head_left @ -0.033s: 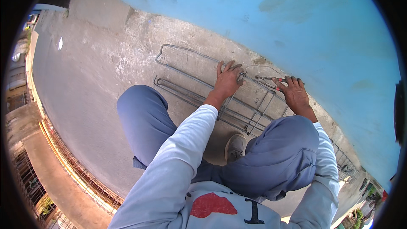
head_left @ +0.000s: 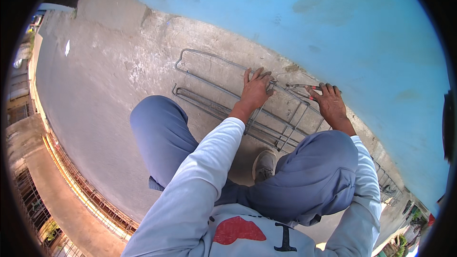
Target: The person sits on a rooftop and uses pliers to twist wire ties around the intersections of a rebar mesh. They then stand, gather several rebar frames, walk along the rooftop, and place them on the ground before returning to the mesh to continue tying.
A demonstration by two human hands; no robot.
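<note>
A cage of steel rebar (head_left: 204, 81) lies on the concrete in front of me, made of long bars with cross ties. My left hand (head_left: 255, 89) is closed over its far bar near one cross tie, fingers bent across the steel. To its right, my right hand (head_left: 331, 101) grips pliers (head_left: 296, 86) with red-marked handles. The handles are spread apart, and the jaws point left toward the bar beside my left hand. A thin wire (head_left: 290, 73) arches just beyond the jaws. Exactly what the left fingertips touch is partly hidden.
A blue wall (head_left: 333, 28) rises close behind the cage. My bent knees (head_left: 316, 166) flank the work, with one shoe (head_left: 263, 166) near the cage. More steel mesh (head_left: 386, 181) lies along the wall at right. A floor edge (head_left: 85, 185) with rebar beyond curves at left.
</note>
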